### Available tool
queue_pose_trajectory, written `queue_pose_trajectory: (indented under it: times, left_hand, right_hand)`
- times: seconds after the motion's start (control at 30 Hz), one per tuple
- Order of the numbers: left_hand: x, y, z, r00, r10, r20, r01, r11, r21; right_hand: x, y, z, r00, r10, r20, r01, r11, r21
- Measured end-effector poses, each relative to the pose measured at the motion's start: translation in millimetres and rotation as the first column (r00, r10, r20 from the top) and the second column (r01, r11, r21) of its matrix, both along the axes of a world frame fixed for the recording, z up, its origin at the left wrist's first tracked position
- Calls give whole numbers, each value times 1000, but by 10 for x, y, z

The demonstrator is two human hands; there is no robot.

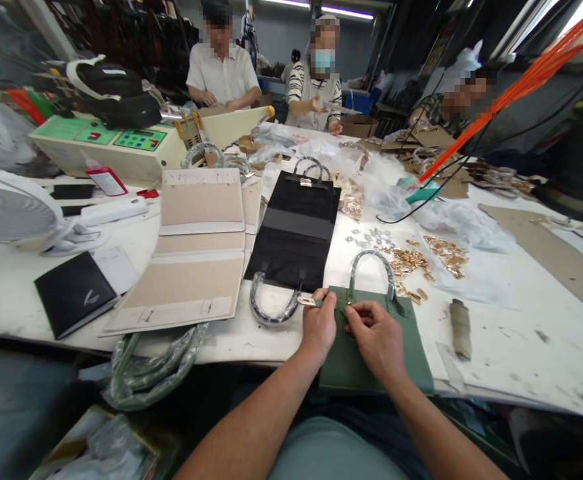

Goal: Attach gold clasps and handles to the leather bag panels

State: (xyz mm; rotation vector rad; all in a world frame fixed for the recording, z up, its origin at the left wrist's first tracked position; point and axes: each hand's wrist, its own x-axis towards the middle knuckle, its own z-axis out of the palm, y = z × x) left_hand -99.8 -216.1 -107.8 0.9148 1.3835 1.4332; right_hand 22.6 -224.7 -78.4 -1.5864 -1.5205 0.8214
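Observation:
A green bag panel point(411, 347) with a wrapped handle point(371, 260) lies at the table's near edge in front of me. My left hand point(319, 323) is closed on the panel's upper left edge, pinching a small strap end. My right hand point(376, 333) rests on the panel, its fingers pinched at a small gold fitting near the top middle. A black bag panel point(296, 233) with wrapped handles lies just beyond my left hand.
Beige bag panels point(196, 253) lie to the left, with a black notebook point(74, 293) and a white fan point(11, 210). Gold metal fittings point(421, 257) are scattered to the right. A grey roll point(460, 327) lies nearby. Three people work at the far side.

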Motion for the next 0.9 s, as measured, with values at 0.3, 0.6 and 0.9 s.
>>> queue_pose_trajectory:
  times: [0.3, 0.6, 0.9]
  left_hand:
    - [12, 0, 6, 999, 4, -39, -3, 1000, 19]
    - [7, -7, -24, 1000, 1, -19, 0, 1000, 29]
    - [9, -4, -40, 1000, 16, -19, -16, 999, 36]
  right_hand:
    - [-50, 60, -128, 990, 4, 138, -20, 994, 111]
    - [10, 55, -100, 995, 10, -101, -18, 997, -75]
    - [6, 16, -109, 998, 63, -18, -63, 998, -13]
